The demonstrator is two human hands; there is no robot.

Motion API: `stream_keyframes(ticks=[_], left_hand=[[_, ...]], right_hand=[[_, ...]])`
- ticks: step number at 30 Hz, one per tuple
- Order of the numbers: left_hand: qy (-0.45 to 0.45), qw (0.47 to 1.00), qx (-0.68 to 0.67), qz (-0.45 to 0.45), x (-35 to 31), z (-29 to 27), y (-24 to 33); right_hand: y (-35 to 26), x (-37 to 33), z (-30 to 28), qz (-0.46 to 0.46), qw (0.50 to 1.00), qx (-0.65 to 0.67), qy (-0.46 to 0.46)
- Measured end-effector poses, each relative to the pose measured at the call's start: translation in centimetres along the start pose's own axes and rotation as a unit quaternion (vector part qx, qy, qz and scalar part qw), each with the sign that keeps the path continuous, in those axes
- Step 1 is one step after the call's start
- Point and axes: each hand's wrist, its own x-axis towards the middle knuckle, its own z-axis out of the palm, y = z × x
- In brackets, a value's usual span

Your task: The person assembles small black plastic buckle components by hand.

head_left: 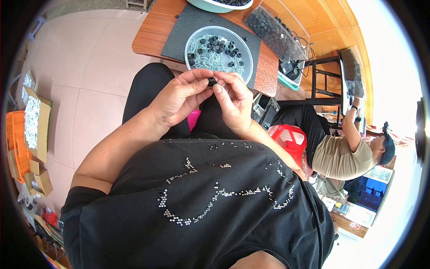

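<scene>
In front of my lap, both hands come together around a small black plastic part [212, 81], knob-like in shape. My left hand [180, 96] pinches it between thumb and fingers. From the other side, the thumb of my right hand [236, 101] presses near it, fingers curled; whether a screw sits in that hand is too small to tell. Just beyond my fingertips stands a clear round bowl [249, 54] of silvery screws [207, 57], with several black knob-like parts [217, 45] lying on top.
The bowl stands on a dark mat [175, 39] over a brown table [150, 33]. A clear bin [273, 36] of black parts and a pale basin [215, 6] stand beyond. At right, a person [342, 157] sits by a red basket [289, 142]. Boxes [42, 127] line the left.
</scene>
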Motion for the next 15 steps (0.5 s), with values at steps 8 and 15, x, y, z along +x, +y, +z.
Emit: stream_keyframes(ticks=[8,15], left_hand=[[0.027,1.0,0.0,-0.009,-0.18,-0.09,0.12],[0.01,1.0,0.005,-0.006,-0.01,-0.51,-0.23]], right_hand=[[-0.85,-0.14,0.2,0.129,0.974,0.186,0.004],[-0.83,0.0,-0.11,0.087,0.981,0.176,-0.006]])
